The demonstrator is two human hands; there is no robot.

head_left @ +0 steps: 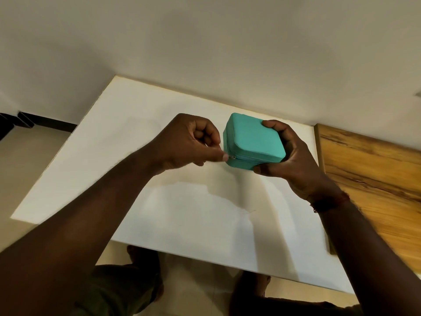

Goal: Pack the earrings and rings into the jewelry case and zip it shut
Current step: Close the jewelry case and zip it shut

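Between the two hands, over the far part of the white table [182,213], sits a small teal jewelry case [252,140] with rounded corners, its lid down on the base and tilted so that the top faces the camera. Since the lid is down, nothing inside shows, and whether earrings or rings lie within cannot be told. The right hand [293,165] grips the case from its right side: fingers curl round the far right corner and the thumb presses the lower near edge. To the left of the case, the left hand [189,142] is curled tight, thumb and forefinger pinching the small metal zipper pull [233,157], which stands at the near left corner. Along the near side, from that corner toward the right thumb, the zipper line looks drawn together; the left side is too dim to judge. Whether the case's base touches the table or hangs just above it cannot be told. On the right wrist is a dark thread band [328,202]. Just right of the right hand, a wooden surface [376,179] with strong grain adjoins the table. Beyond both hands rises a plain pale wall [205,42]. Below the forearms, past the table's near edge, bare feet [141,258] rest on a light floor [200,281].
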